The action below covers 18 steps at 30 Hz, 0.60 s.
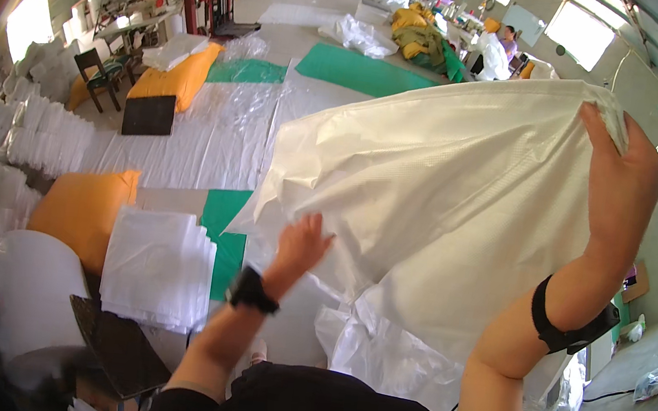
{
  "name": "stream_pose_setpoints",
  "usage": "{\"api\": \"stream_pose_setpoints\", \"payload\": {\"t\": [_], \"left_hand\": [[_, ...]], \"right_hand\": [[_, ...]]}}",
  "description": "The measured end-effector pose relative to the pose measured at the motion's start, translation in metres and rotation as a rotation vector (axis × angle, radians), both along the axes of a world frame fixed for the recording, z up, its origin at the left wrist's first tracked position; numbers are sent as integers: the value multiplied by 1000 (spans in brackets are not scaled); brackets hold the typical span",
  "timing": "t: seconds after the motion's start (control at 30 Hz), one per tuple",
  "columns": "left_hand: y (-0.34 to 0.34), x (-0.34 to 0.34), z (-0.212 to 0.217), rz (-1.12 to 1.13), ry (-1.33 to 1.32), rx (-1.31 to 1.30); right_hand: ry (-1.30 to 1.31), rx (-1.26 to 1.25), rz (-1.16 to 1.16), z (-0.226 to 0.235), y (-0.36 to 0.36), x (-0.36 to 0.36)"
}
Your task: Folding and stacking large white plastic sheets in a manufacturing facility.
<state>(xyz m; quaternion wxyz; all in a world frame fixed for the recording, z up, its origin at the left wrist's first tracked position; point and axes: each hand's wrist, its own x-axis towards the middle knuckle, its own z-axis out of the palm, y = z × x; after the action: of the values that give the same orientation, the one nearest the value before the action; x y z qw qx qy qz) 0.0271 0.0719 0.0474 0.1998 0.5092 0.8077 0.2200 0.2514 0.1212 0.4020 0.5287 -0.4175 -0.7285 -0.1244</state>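
A large white woven plastic sheet (pixel 430 185) spreads across the middle and right, its top edge lifted and its lower part creased. My right hand (pixel 612 138) is raised at the upper right, its fingers closed on a bunched corner of this sheet. In front of the sheet's lower left part is my left hand (pixel 304 243), thumb apart from slightly bent fingers, holding nothing that I can see. Whether it touches the sheet I cannot tell. Crumpled clear plastic film (pixel 386 344) lies beneath the sheet, close to my body.
On the left, a stack of folded white plastic sheets (pixel 157 267) stands beside an orange sack (pixel 86 209) and a white rounded object (pixel 36 284). Farther off are a chair (pixel 98 74), another orange sack (pixel 176 76), green floor strips (pixel 362 70) and a seated person (pixel 509 43).
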Motion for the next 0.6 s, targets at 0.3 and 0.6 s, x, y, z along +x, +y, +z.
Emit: {"api": "stream_pose_setpoints", "payload": {"t": [0.3, 0.6], "left_hand": [[18, 81, -87, 154, -82, 248], [-82, 19, -210, 175, -62, 498]], "right_hand": [[-76, -36, -41, 5, -34, -19], [-33, -53, -91, -41, -1, 67]]}}
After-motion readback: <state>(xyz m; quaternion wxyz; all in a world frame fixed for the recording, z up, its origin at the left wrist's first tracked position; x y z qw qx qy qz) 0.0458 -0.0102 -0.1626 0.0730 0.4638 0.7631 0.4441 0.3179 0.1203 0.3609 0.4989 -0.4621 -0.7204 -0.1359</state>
